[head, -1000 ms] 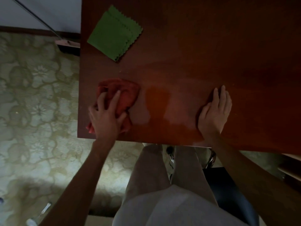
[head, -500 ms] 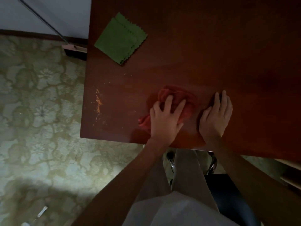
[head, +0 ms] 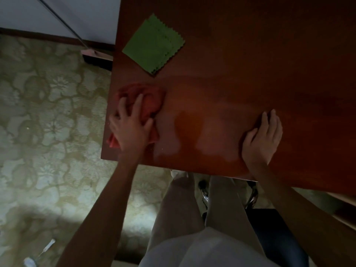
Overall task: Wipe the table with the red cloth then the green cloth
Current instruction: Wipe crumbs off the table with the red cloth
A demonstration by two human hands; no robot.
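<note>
A crumpled red cloth [head: 148,99] lies at the near left corner of the dark wooden table [head: 250,64]. My left hand [head: 131,126] presses down on it with spread fingers, right at the table's left edge. The green cloth [head: 154,45], folded flat with zigzag edges, lies farther back near the left edge, untouched. My right hand [head: 263,137] rests flat on the table near its front edge, fingers straight and together. A damp, shiny patch [head: 192,132] shows on the wood between my hands.
A patterned carpet [head: 48,122] covers the floor left of the table. A broom head [head: 96,54] with its long handle leans by the wall at the table's back left. My legs and a dark chair seat [head: 269,237] are below the front edge.
My left hand has swept the red cloth from beside my right hand back to the table's left edge, over the orange crumbs seen earlier. My right hand has stayed put.
</note>
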